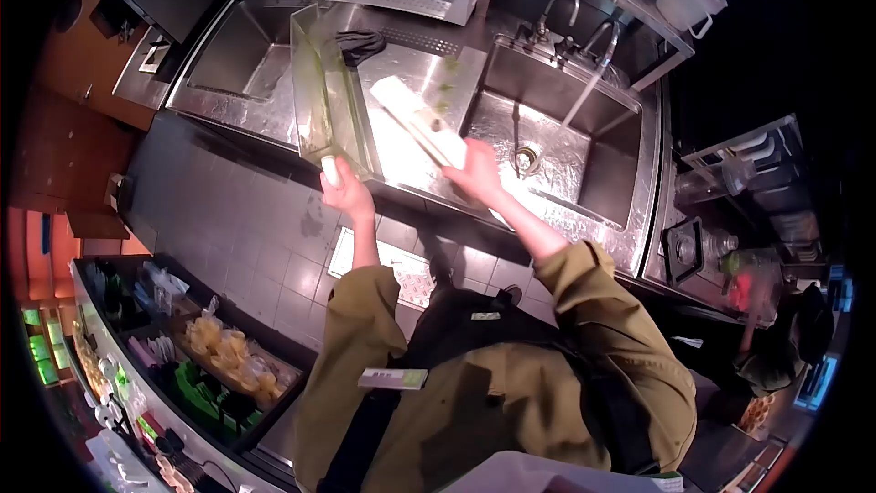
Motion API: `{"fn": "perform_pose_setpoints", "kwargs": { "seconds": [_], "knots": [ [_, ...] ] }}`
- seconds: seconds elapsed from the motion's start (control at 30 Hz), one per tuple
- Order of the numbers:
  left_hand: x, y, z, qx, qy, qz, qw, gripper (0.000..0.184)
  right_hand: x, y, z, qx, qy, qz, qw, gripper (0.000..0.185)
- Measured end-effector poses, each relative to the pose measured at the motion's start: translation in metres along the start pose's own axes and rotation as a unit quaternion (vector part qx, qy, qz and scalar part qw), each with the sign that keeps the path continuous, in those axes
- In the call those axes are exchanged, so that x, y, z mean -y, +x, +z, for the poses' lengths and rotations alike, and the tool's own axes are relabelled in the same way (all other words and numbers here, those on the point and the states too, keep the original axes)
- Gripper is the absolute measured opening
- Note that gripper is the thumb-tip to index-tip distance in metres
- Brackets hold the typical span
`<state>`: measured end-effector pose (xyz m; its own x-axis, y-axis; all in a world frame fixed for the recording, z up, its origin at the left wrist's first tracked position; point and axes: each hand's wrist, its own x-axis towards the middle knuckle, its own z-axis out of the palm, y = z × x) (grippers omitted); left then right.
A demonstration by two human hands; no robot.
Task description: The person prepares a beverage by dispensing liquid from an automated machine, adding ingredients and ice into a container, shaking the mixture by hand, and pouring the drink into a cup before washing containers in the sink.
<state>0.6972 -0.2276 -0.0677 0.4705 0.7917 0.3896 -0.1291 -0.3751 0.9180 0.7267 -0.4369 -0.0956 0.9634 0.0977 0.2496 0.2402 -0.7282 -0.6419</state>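
Note:
A tall clear rectangular container [319, 96] with a greenish tint stands tilted over the counter's front edge. My left hand [345, 190] is closed on its near end, where a small white part shows by the fingers. To its right, my right hand [476, 172] grips a long white flat object [420, 120], held slantwise above the steel counter. Glare washes out that object's surface, so what it is cannot be told. Beyond the container lies a dark cloth [359, 46] on the counter.
Water runs from a faucet [610, 47] into the right sink [547, 141]. Another sink [239, 59] is at the left. A white mat [401, 265] lies on the floor. Bins with bagged items [233, 351] stand lower left. Clear containers [753, 278] are at the right.

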Motion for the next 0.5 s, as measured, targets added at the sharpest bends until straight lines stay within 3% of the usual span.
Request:
{"fn": "perform_pose_setpoints", "kwargs": {
  "seconds": [0.2, 0.37, 0.5],
  "knots": [
    [-0.025, -0.006, 0.019, 0.002, -0.079, -0.100, 0.992, 0.021, 0.040, 0.055, 0.089, 0.014, -0.006, 0.076, 0.997, 0.060],
    [-0.021, -0.034, 0.040, 0.077, -0.084, -0.091, 0.989, 0.020, 0.038, 0.081, 0.099, 0.021, -0.077, 0.071, 0.994, 0.058],
    [-0.029, -0.042, 0.046, 0.119, -0.091, -0.151, 0.977, 0.017, 0.035, 0.089, 0.097, 0.024, -0.167, 0.060, 0.984, 0.063]
  ]
}}
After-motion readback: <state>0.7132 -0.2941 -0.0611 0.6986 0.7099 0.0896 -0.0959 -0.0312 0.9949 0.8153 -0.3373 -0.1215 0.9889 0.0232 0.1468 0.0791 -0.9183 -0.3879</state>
